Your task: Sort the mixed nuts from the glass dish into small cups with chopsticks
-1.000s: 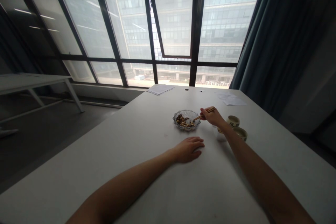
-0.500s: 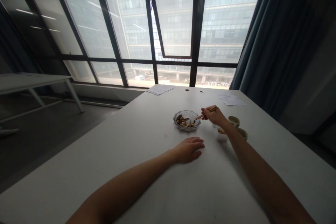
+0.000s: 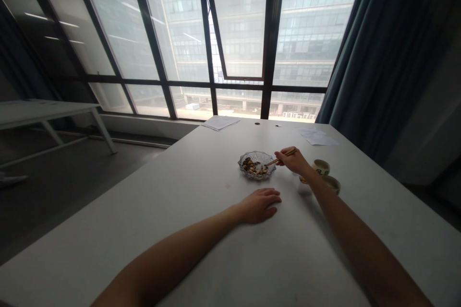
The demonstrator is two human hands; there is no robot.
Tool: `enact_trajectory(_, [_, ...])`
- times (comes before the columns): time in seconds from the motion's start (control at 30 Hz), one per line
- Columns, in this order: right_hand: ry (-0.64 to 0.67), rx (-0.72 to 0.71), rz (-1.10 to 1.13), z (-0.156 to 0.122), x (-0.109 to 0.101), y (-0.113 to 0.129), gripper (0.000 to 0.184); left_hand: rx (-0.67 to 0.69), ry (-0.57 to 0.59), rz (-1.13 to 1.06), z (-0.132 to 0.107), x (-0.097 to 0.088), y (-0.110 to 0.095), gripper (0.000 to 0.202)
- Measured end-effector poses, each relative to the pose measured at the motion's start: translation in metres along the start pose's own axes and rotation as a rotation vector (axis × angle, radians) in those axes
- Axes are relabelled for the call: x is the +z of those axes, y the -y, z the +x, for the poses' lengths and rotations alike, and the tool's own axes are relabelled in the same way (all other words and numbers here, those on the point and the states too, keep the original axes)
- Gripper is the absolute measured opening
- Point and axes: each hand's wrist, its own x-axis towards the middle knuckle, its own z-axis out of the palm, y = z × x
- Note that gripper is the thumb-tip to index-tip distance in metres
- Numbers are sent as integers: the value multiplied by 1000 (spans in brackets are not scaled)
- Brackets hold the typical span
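Observation:
My right hand (image 3: pixel 294 161) grips a pair of wooden chopsticks (image 3: pixel 283 157), whose tips reach into a cut-glass dish (image 3: pixel 256 155). The dish holds a small heap of brown nuts (image 3: pixel 252 167). My left hand (image 3: pixel 260 205) lies flat on the white table (image 3: pixel 187 201), holding nothing, just in front of the dish and apart from it. To the right of my right wrist stand two small ceramic cups (image 3: pixel 321 167) (image 3: pixel 332 184) and a small white cup (image 3: pixel 304 188), partly hidden by my forearm.
Loose papers (image 3: pixel 220 123) (image 3: pixel 319 138) lie at the table's far edge, with small dark objects (image 3: pixel 257 123) between them. The table's edge runs diagonally on the left, above a dark floor. Another white table (image 3: pixel 39 111) stands at the left, and floor-length windows and a curtain (image 3: pixel 382 43) lie beyond.
My right hand has shifted slightly, with the chopstick tips still at the dish. My left hand stays in place. The whole view has turned a little.

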Motion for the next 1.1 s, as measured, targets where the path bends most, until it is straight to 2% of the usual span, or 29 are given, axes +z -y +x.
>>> enact_trajectory(0.2, [10, -44, -30, -1, 3, 0, 39, -1, -8, -7, 0, 0, 0, 36])
enact_trajectory(0.43, [-2, 22, 39, 1, 6, -7, 39, -4, -11, -18, 0, 2, 1, 36])
enact_trajectory(0.8, [28, 11, -22, 0, -6, 2, 41, -2, -9, -9, 1, 0, 0, 36])
enact_trajectory(1.1, [26, 23, -30, -2, -4, 1, 35, -12, -2, -13, 1, 0, -1, 36])
